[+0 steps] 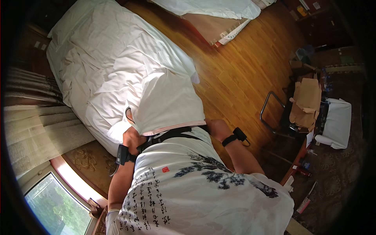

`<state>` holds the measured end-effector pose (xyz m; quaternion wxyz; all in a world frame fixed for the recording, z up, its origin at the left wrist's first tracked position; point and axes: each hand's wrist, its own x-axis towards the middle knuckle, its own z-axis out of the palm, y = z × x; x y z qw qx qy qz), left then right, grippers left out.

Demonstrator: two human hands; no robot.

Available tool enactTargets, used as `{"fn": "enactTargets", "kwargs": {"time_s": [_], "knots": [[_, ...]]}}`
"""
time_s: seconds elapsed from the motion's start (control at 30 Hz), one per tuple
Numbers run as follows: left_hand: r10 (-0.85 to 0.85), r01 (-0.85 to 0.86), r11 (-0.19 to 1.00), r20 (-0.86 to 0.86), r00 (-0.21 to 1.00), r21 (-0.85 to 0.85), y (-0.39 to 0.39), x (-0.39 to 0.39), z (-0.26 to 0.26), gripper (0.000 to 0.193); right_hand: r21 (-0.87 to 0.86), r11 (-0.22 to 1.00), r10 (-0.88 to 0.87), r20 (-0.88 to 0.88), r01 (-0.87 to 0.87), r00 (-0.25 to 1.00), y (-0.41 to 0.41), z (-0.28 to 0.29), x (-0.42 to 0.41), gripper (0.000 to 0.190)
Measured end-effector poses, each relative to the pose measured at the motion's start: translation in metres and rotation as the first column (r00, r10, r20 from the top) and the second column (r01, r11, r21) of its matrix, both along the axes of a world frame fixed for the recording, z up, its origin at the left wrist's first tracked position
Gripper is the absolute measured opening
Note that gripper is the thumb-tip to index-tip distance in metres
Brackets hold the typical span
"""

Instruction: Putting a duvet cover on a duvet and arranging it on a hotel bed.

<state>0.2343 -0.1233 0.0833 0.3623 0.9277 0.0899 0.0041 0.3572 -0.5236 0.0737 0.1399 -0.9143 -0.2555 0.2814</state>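
A white duvet or sheet (117, 58), wrinkled, covers the bed in front of me. Its near part, a smoother white cloth with a pinkish edge (173, 127), reaches my waist. My left hand (132, 138) is at the left corner of this edge, its fingers partly hidden by the cloth. At the right corner is my right hand (216, 127), fingers bent and mostly out of sight behind the cloth's edge. Both wrists carry black strapped devices. Whether either hand grips the cloth is not fully visible, though both touch its corners.
Curtains (44, 129) and a window (58, 205) are on the left. A second bed (217, 26) stands across the wooden floor (235, 73). On the right are a metal-framed chair (271, 113) with cardboard (307, 97) and a cluttered dark table (326, 176).
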Motion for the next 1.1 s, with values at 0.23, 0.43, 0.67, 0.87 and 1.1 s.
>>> {"fn": "enactTargets", "kwargs": {"time_s": [0.23, 0.43, 0.67, 0.87, 1.1], "knots": [[-0.091, 0.092, 0.994, 0.025, 0.996, -0.061, -0.009, 0.024, 0.022, 0.042, -0.036, 0.957, -0.283, 0.105, 0.288, 0.953, -0.003, -0.046, -0.016, 0.013], [-0.052, 0.047, 0.998, -0.103, 0.993, -0.044, -0.013, 0.034, 0.039, 0.038, 0.272, 0.373, -0.740, -0.490, 0.887, 0.462, 0.002, -0.099, -0.010, 0.024], [0.014, -0.015, 1.000, -0.129, 0.992, -0.005, -0.015, 0.043, 0.036, 0.032, 0.343, -0.022, -0.635, -0.730, 0.939, 0.252, 0.000, -0.111, 0.008, 0.032], [0.036, -0.037, 0.999, -0.130, 0.991, -0.004, -0.016, 0.047, 0.041, 0.027, 0.332, 0.354, -0.731, -0.486, 0.874, 0.480, 0.004, -0.152, 0.001, 0.034], [0.000, -0.005, 0.999, -0.110, 0.994, -0.050, -0.019, 0.044, 0.053, 0.025, 0.298, 0.619, -0.717, -0.163, 0.727, 0.678, 0.007, -0.180, -0.008, 0.032]]}}
